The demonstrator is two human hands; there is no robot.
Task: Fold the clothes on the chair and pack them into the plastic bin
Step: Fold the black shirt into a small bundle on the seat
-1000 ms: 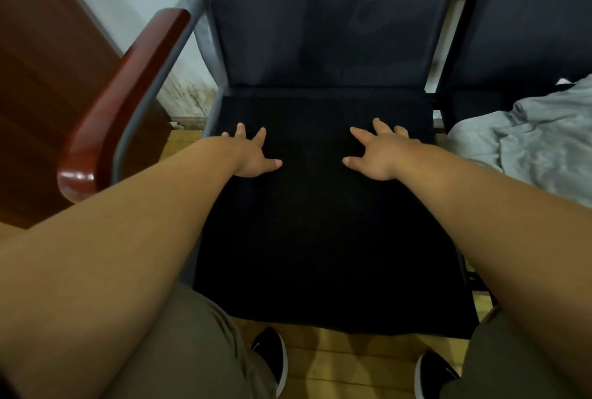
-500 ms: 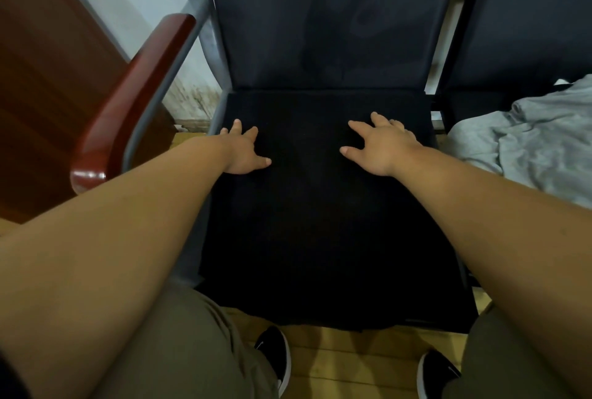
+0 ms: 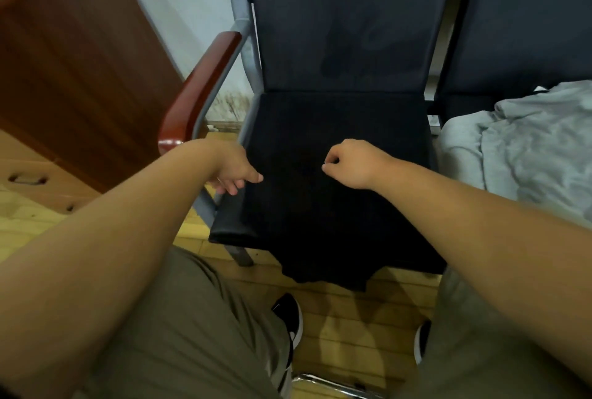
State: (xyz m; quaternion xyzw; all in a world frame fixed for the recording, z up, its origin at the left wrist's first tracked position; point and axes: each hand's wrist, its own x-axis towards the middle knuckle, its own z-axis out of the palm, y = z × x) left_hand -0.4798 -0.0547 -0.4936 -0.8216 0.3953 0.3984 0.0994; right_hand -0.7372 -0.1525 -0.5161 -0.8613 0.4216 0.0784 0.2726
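Note:
A black garment (image 3: 336, 213) lies spread over the dark seat of the chair (image 3: 349, 30), and its lower part hangs past the front edge. My left hand (image 3: 235, 171) is at the garment's left edge, thumb on top of the cloth and fingers beneath, pinching it. My right hand (image 3: 349, 163) sits over the middle of the garment with its fingers curled down into the black cloth. Black on black hides the folds. The plastic bin is not in view.
A crumpled grey garment (image 3: 525, 149) lies on the neighbouring seat at the right. The chair's red-brown armrest (image 3: 198, 91) stands left of my left hand, with a wooden cabinet (image 3: 73, 78) beyond it. A chrome tube (image 3: 323, 382) lies on the wooden floor near my shoes.
Both hands lay flat and spread on the garment; they have drawn back toward me and curled. The left one has gone to the garment's left edge. The view has pulled back and the armrest shows more fully.

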